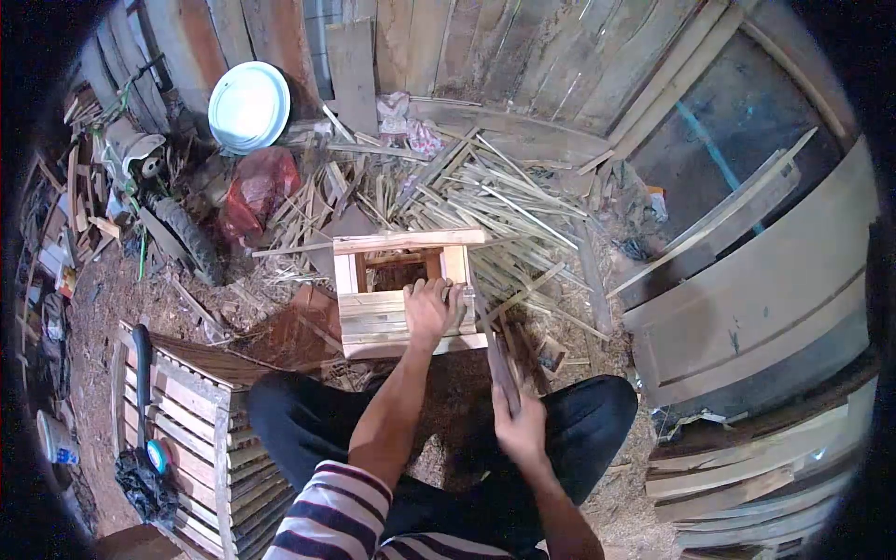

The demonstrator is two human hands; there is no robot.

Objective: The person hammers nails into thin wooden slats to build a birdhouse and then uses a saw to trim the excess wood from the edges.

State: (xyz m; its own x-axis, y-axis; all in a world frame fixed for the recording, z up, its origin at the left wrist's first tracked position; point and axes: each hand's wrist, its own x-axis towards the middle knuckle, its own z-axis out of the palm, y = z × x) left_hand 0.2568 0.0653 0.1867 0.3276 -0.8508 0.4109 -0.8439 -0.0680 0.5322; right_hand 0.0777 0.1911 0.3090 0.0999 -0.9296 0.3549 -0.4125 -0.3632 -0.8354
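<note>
A small wooden crate (373, 305) made of slats stands in front of my knees, with an opening in its upper face. My left hand (431, 313) lies on the slats near the crate's right side, its fingers bent over the edge of the opening. Whether a small piece is pinched between those fingers cannot be made out. In my right hand (521, 425) is a long, dark wooden-handled tool (499, 359), held beside the crate's right side. The tool's far end is blurred near the crate, so its exact kind does not show.
A finished-looking slatted crate (177, 411) stands at left, with a black-handled tool (142, 373) and black plastic bag (145, 485) on it. Thin wood strips (504, 215) heap ahead. A red bag (259, 191), a white lid (249, 107) and stacked boards (747, 467) surround me.
</note>
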